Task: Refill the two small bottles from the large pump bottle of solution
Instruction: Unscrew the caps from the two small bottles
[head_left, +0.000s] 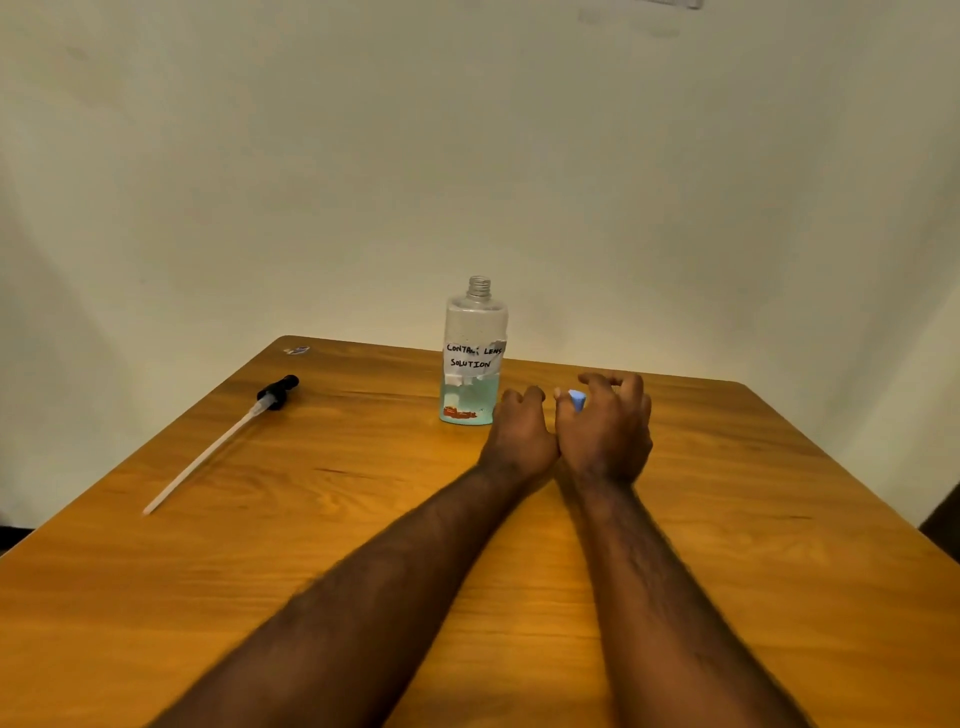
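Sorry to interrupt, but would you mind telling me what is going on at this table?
A person has both hands together beside the large bottle, which stands open on the table with some bluish liquid at the bottom. The right hand curls round a small blue piece; whether the left hand holds anything is hidden. The pump lies apart on the table, to the left.

The large bottle stands uncapped on the surface; its pump lies apart, leftward. The right hand pinches a small blue item beside the left hand.
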